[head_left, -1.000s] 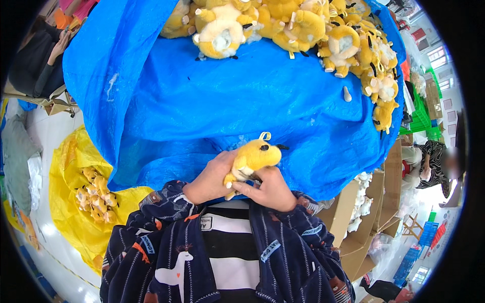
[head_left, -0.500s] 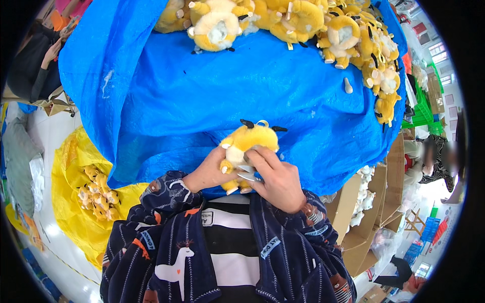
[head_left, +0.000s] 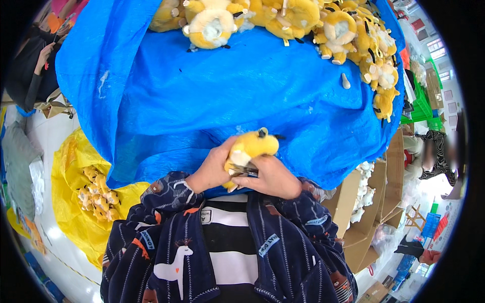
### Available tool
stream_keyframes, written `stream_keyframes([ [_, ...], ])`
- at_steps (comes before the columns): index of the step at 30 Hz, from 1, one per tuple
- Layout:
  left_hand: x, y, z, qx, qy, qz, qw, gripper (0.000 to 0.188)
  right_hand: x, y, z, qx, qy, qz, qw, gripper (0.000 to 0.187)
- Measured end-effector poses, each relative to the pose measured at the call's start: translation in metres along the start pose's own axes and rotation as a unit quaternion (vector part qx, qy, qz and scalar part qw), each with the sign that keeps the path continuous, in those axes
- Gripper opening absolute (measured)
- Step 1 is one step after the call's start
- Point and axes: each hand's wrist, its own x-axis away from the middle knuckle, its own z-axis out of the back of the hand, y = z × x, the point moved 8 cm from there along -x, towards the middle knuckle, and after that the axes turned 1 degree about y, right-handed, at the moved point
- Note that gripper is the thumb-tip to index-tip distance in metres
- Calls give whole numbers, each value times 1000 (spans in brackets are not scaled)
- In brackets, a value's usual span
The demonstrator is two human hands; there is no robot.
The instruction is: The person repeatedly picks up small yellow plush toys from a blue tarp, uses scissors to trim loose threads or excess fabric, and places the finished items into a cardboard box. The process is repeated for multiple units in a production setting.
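Observation:
A yellow and cream plush toy (head_left: 255,144) with dark ear tips is held between my two hands over the near edge of the blue sheet. My left hand (head_left: 214,169) is closed around its left side. From the right, my right hand (head_left: 275,177) presses fingers against the toy. Small metal scissors (head_left: 248,170) lie in that right hand, their blades partly hidden under the toy and fingers. The right fingertips behind the toy cannot be seen.
Several similar plush toys (head_left: 336,33), some with stuffing showing, line the far and right edges of the blue sheet (head_left: 212,86). A pale small object (head_left: 345,81) lies on it. Left is a yellow bag (head_left: 68,192) with small plush toys; right, cardboard boxes (head_left: 371,222). Other people are nearby.
The toy has turned and tilted, its top now leaning right and its face opening hidden. My right hand has moved lower, with the scissor blades less visible.

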Motion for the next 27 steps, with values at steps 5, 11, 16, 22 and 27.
stream_keyframes([
  [5, 0, -10, 15, 226, 34, 99, 969, 65, 24, -21, 58, -42, 218, 42, 974, 25],
  [11, 1, -1, 18, 251, 20, 104, 962, 60, 23, 11, 46, -87, 266, -60, 958, 16],
  [16, 3, -3, 23, 239, 47, 83, 966, 54, 13, 2, 23, -33, 251, 29, 967, 16],
  [22, 0, 1, 24, 149, 110, 28, 982, 46, 17, 16, 14, -110, 326, -3, 939, 20],
  [27, -5, 0, 31, 153, 154, 6, 976, 45, 8, 52, -19, -634, 229, -163, 720, 31],
])
